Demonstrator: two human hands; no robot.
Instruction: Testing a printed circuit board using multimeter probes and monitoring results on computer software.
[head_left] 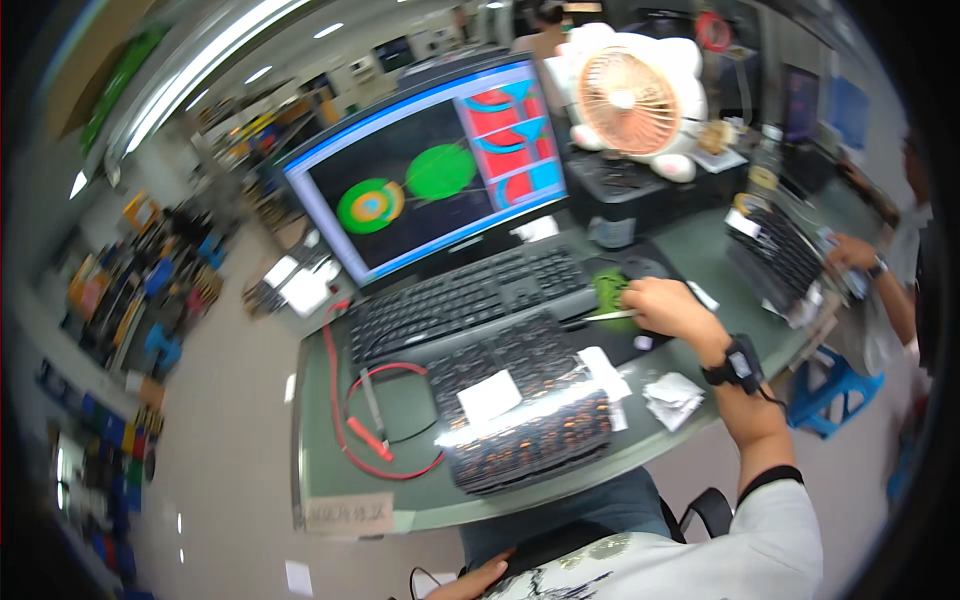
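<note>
My right hand point(672, 308) lies on the dark mouse pad point(655, 345), its fingers closed on a thin white pen-like stick point(608, 316) that points left. Just beyond it are a dark mouse point(640, 268) and a small green patterned piece point(608, 290). A black band sits on my right wrist. My left hand point(478, 580) rests low by my lap, fingers stretched out and partly cut off by the lower edge. Between my arms lies a stack of dark boards point(525, 405) with orange dots, shiny film and a white label. Behind it is a black keyboard point(470, 300).
A monitor point(430, 170) with green and red shapes stands behind the keyboard. At its right is a white fan point(630, 95). A red test lead point(335, 400) loops on the left of the green desk point(420, 515). Right, another person's hand point(852, 252) is near dark boards point(775, 250).
</note>
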